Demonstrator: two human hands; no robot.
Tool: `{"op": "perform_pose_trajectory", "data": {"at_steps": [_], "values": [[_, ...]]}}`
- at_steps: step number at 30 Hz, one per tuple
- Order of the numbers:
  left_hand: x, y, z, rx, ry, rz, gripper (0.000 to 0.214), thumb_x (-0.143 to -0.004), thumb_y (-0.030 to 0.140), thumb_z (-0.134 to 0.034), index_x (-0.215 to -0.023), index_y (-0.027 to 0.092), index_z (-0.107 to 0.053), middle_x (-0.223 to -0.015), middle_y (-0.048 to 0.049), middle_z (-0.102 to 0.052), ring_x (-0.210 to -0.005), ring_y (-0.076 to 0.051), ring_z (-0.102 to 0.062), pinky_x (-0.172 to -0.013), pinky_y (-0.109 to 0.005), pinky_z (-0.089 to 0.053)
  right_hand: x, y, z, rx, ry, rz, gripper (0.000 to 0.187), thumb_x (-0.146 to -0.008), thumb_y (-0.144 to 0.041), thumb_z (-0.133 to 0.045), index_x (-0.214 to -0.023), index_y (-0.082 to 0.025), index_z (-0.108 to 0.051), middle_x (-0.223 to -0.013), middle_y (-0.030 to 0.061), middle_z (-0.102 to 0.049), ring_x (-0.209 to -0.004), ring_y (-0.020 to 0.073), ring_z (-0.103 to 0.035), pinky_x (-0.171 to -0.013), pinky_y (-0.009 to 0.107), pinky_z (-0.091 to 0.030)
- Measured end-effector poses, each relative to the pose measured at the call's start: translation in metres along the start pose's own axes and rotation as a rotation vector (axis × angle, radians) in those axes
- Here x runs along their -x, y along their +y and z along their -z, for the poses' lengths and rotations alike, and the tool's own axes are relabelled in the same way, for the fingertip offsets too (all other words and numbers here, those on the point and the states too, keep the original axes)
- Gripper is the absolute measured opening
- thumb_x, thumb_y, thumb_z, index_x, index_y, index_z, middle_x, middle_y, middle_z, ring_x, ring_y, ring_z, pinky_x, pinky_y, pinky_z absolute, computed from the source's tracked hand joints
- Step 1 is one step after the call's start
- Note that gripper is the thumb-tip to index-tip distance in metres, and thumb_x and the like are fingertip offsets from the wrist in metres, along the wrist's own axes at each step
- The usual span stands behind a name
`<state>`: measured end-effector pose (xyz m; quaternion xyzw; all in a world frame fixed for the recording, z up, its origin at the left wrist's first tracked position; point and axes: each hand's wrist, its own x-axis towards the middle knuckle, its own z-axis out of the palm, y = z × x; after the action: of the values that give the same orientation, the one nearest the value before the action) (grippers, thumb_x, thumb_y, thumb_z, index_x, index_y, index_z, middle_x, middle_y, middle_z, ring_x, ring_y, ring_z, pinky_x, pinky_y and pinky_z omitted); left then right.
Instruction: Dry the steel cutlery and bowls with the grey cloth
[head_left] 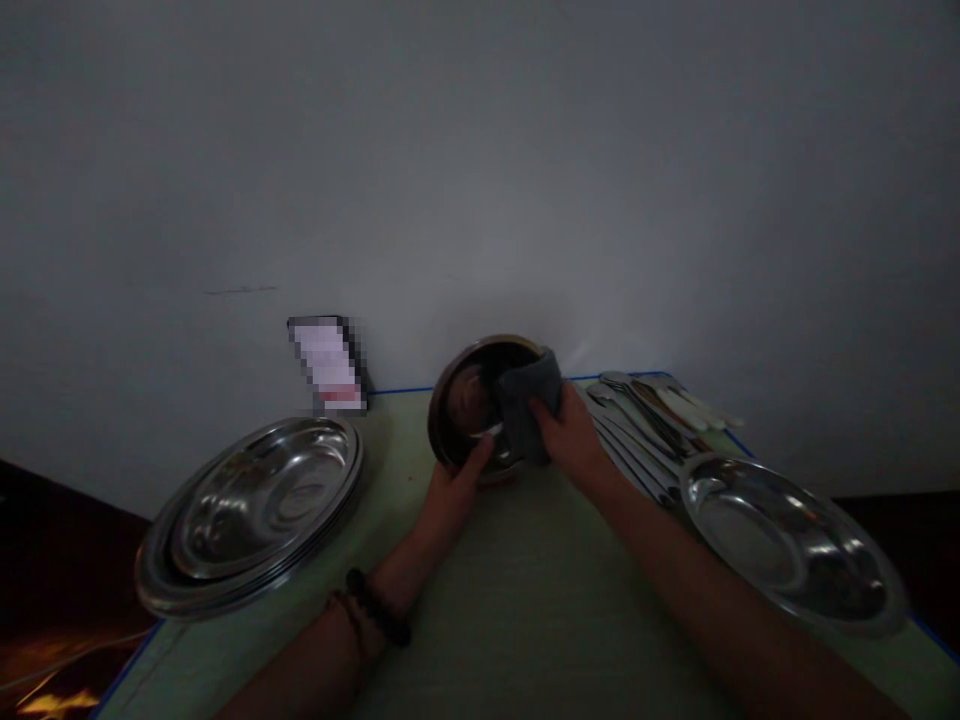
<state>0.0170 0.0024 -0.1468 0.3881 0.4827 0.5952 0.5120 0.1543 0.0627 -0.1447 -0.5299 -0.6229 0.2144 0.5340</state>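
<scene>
A round metal bowl [466, 395] is held tilted above the table, its shiny inside facing me. My left hand [459, 480] grips its lower rim, thumb over the inner edge and fingers underneath. My right hand [564, 430] is closed on a grey cloth [529, 400], which is folded over the bowl's right rim and lies against the inside. The fingers of the right hand are partly hidden by the cloth.
Stacked metal basins [247, 510] stand at left, a phone [330, 362] behind them against the wall. On the right lie several spoons and other utensils [637, 425], with a metal basin [787, 540] nearer me. The green table [480, 620] has blue edging.
</scene>
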Motion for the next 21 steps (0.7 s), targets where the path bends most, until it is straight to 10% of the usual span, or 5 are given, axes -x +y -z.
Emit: {"op": "perform_pose_trajectory", "data": {"at_steps": [9, 14, 21], "values": [[-0.005, -0.009, 0.014, -0.044, -0.123, 0.039, 0.047, -0.068, 0.033, -0.07, -0.112, 0.017, -0.062, -0.116, -0.0089, -0.064, -0.112, -0.031, -0.055, -0.085, -0.038, -0.051, -0.015, -0.032, 0.043, 0.402, -0.17, 0.427, 0.02, -0.077, -0.01, -0.045, -0.092, -0.018, -0.055, -0.093, 0.0082, -0.056, -0.086, 0.022, -0.054, -0.078, 0.037, -0.045], [-0.005, -0.007, 0.012, 0.085, -0.007, 0.049, 0.037, -0.06, 0.024, -0.077, -0.095, 0.015, -0.068, -0.102, -0.0072, -0.071, -0.111, -0.03, -0.056, -0.094, -0.036, -0.046, -0.006, -0.037, 0.028, 0.364, -0.003, 0.377, 0.016, -0.081, -0.019, -0.047, -0.095, -0.018, -0.053, -0.094, 0.01, -0.056, -0.086, 0.0238, -0.054, -0.076, 0.039, -0.045], [-0.009, 0.003, 0.008, 0.246, -0.02, 0.185, 0.024, -0.077, 0.024, -0.058, -0.096, 0.012, -0.063, -0.091, -0.0107, -0.072, -0.09, -0.029, -0.066, -0.063, -0.039, -0.058, 0.003, -0.01, -0.001, 0.134, -0.05, 0.089, 0.025, -0.082, -0.032, -0.044, -0.1, -0.014, -0.048, -0.1, 0.0161, -0.06, -0.095, 0.0273, -0.056, -0.084, 0.043, -0.044]]}}
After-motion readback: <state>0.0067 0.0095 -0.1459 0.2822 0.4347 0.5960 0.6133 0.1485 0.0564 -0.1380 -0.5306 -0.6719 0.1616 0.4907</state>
